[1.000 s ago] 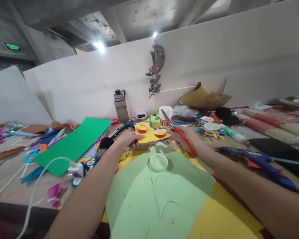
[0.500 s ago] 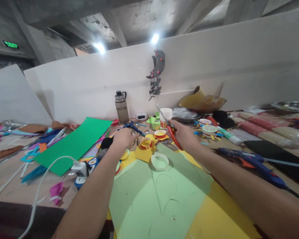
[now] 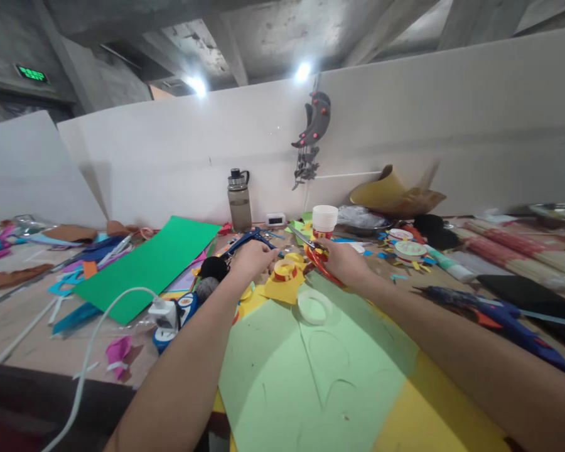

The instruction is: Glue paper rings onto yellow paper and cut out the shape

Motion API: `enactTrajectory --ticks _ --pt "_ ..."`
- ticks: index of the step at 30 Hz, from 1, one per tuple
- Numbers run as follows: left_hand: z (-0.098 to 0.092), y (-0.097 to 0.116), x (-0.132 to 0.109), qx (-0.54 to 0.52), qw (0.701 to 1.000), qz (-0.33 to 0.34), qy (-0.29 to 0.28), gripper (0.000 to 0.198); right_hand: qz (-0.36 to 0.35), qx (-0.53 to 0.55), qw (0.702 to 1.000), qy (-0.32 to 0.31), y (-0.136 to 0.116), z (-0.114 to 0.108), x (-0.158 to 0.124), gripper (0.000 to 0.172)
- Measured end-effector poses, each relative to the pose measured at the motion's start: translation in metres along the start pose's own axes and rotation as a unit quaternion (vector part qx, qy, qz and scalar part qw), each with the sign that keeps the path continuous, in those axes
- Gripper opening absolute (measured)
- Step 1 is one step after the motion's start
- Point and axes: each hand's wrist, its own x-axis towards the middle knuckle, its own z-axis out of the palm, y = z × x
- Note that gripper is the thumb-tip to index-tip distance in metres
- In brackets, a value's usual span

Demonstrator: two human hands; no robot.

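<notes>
My right hand (image 3: 346, 262) is wrapped round the red-orange handles of a pair of scissors (image 3: 302, 238). Their metal blades point forward and left, in front of a stack of white paper cups (image 3: 324, 218). To the left, my left hand (image 3: 254, 258) reaches over the table with loosely bent fingers, and nothing shows between them. Its fingertips are close to a yellow paper piece with a red-edged ring (image 3: 285, 270); whether they touch it I cannot tell. Nearer me, a pale ring (image 3: 314, 307) lies on light green sheets (image 3: 306, 376) that bear curved outlines.
A green sheet (image 3: 145, 270), a white charger with cable (image 3: 164, 314) and a dark yarn ball (image 3: 214, 269) lie left. On the right are a blue glue gun (image 3: 513, 320) and wrapped sticks (image 3: 513, 245). A water bottle (image 3: 240, 204) stands behind my left hand.
My left hand has moved right, closer to the yellow paper piece. My right hand has lowered the scissors, so the blades lie flatter and point more to the left. The view has shifted slightly.
</notes>
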Motion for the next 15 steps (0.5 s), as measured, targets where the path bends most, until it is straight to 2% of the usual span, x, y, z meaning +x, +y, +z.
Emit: enactTrajectory --ticks 4,8,10,12,15 --pt "0.008 0.008 -0.005 -0.039 0.999 0.020 0.004 0.036 0.010 0.037 0.999 0.033 0.001 -0.004 -0.003 0.048" --pt "0.021 0.023 -0.012 -0.115 0.991 0.069 0.022 0.014 0.009 0.088 0.994 0.069 -0.007 -0.021 -0.012 0.051" --pt "0.027 0.030 -0.016 -0.170 0.982 0.082 0.015 0.020 -0.005 0.112 0.991 0.079 -0.016 -0.029 -0.019 0.052" --pt "0.033 0.035 -0.019 -0.279 0.957 0.074 -0.023 0.030 -0.031 0.151 0.983 0.096 -0.026 -0.035 -0.026 0.051" --pt "0.040 0.041 -0.024 -0.448 0.891 0.037 -0.065 0.039 -0.064 0.216 0.967 0.119 -0.039 -0.038 -0.034 0.049"
